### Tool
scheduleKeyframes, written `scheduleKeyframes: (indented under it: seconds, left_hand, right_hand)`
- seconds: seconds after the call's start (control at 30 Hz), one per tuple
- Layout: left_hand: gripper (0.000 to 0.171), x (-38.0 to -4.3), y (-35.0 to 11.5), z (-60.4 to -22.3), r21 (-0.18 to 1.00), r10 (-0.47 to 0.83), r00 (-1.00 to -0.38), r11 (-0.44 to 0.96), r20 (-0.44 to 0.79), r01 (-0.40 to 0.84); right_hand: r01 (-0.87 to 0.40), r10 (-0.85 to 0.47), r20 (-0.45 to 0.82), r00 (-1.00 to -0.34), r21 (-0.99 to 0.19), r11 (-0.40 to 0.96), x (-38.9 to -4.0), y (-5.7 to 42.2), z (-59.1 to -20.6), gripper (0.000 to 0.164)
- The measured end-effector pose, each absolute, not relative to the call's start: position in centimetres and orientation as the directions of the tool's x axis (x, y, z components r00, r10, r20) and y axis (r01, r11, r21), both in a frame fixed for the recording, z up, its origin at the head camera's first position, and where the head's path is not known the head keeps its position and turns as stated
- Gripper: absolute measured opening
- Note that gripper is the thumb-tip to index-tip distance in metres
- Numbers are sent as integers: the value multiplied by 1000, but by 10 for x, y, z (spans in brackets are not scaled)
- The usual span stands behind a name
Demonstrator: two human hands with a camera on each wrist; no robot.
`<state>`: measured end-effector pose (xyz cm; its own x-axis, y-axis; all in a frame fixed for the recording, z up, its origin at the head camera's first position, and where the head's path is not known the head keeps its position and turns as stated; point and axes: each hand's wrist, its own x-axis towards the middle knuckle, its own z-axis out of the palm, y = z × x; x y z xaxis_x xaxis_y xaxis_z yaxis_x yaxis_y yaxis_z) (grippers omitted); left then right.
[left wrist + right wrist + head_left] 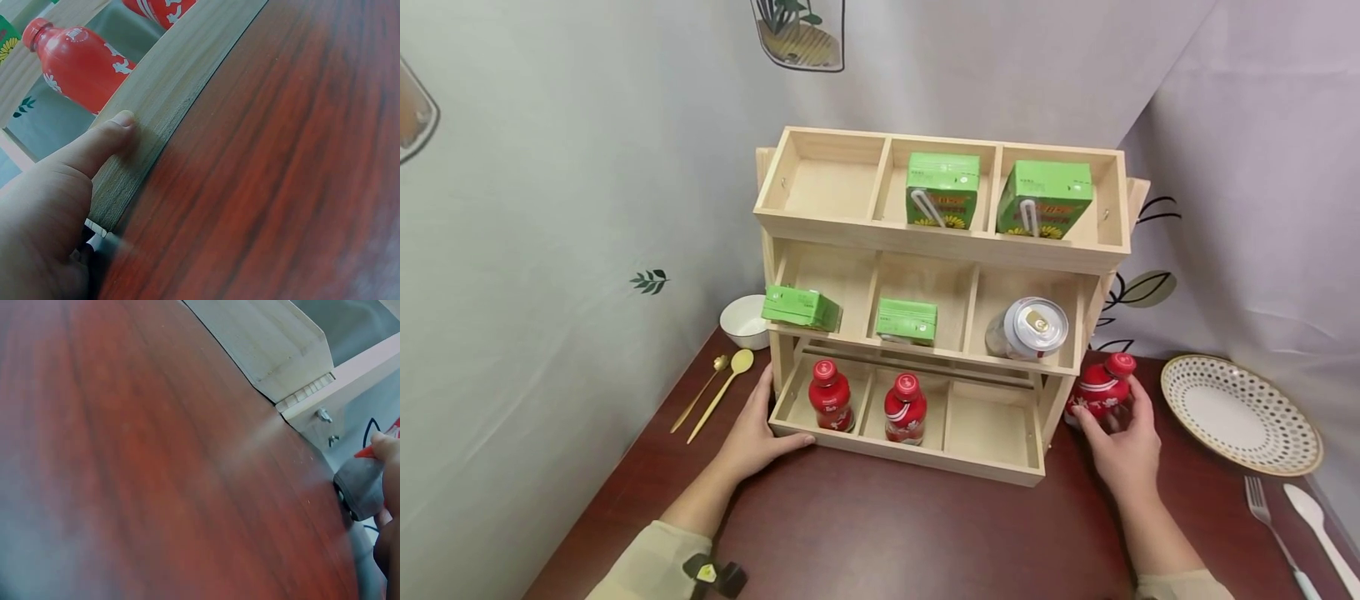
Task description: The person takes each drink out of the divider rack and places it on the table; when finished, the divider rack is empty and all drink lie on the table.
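**Right hand on a red bottle, left hand at the shelf corner**

The right hand [1123,450] has thumb and fingers clamped round a red bottle [1099,390], which leans within that grip, just outside the right side of the wooden shelf [992,468]; whether its base touches the table [917,542] cannot be told. The left hand [756,433] has thumb and fingers apart, the thumb along the front board of the lowest tier, the fingers against its left side. Just beyond the left thumb stands a second bottle [831,400], in the left compartment; farther right, a third bottle [906,411] occupies the middle one. Above the left fingers, the middle tier bears a green carton [797,307] at left, another carton [907,320] at centre and a silver can [1028,327] at right, up and inward from the right fingers. The top tier, above both hands, holds a third carton [942,187] at centre and a fourth carton [1047,196] at right. Beyond the left fingertips: a white bowl [747,333]; left of them, a golden spoon [741,362]. Right of the right fingers: a dotted plate [1187,379]; nearer the wearer, a fork [1257,498] and white spoon [1306,504].
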<state>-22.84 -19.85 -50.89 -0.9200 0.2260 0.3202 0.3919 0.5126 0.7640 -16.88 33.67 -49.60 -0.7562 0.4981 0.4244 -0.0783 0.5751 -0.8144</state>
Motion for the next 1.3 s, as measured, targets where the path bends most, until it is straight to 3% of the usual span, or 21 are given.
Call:
scheduleKeyframes:
  seconds: [0.63, 0.87, 1.3]
  left_hand:
    - [129, -222, -190, -491, 768, 235, -912, 492, 336, 410]
    - [125, -211, -187, -471, 767, 236, -909, 489, 343, 416]
    - [126, -211, -187, -475, 773, 248, -908, 477, 337, 417]
  right_hand:
    - [-2, 604, 428, -672, -817, 577, -217, 336, -495, 81]
    - [14, 587, 440, -679, -793, 609, -232, 342, -500, 79]
    - [72, 627, 374, -683, -820, 568, -243, 349, -497, 76]
